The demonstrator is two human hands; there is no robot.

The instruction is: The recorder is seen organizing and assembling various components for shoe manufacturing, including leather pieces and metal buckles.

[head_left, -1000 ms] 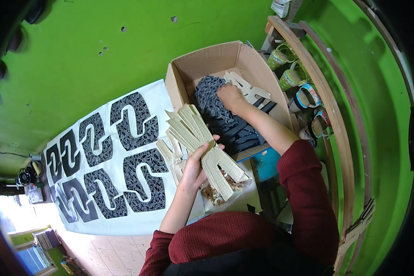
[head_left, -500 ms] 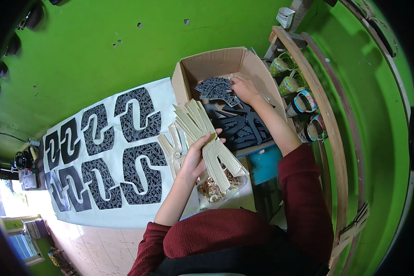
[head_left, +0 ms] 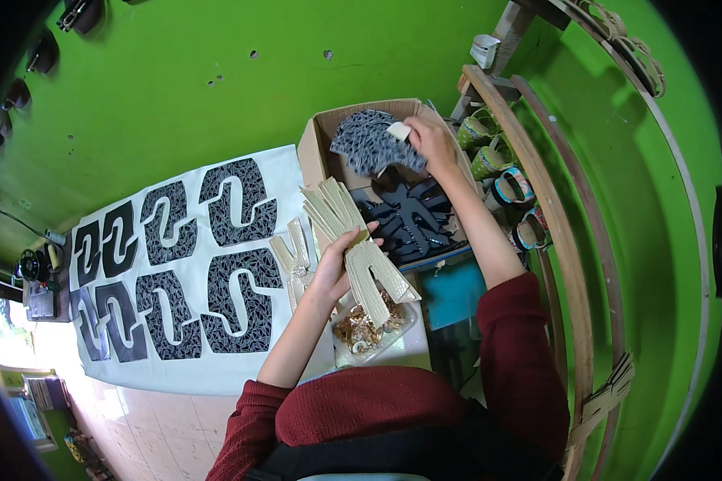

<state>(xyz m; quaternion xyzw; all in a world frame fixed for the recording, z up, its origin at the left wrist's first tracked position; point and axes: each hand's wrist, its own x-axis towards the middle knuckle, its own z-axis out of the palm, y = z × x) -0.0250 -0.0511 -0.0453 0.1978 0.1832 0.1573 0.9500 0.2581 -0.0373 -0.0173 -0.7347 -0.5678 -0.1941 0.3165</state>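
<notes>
My left hand (head_left: 337, 260) is closed around the middle of a bundle of cream, textured forked strap pieces (head_left: 371, 280), fanned at both ends. At the upper right, my right hand (head_left: 433, 146) grips a bundle of black-and-grey patterned cut pieces (head_left: 369, 144), holding it by a cream band or piece at its edge. The patterned bundle hangs over the cardboard box (head_left: 311, 148). Below it in the box lie black forked strap pieces (head_left: 413, 215). Beside my left hand, another cream strap piece (head_left: 294, 255) rests on the table. Some fingers of both hands are hidden.
A clear tub of gold-coloured metal bits (head_left: 367, 330) stands below my left hand. On the white-covered table (head_left: 192, 369) lie several dark curved cut-outs (head_left: 241, 301). A wooden rack (head_left: 565, 224) with colourful sandals (head_left: 512, 186) stands at right, near the box.
My right hand has lifted the patterned bundle up from inside the box, uncovering more of the black pieces. My left hand keeps hold of the cream bundle. The view has shifted slightly.
</notes>
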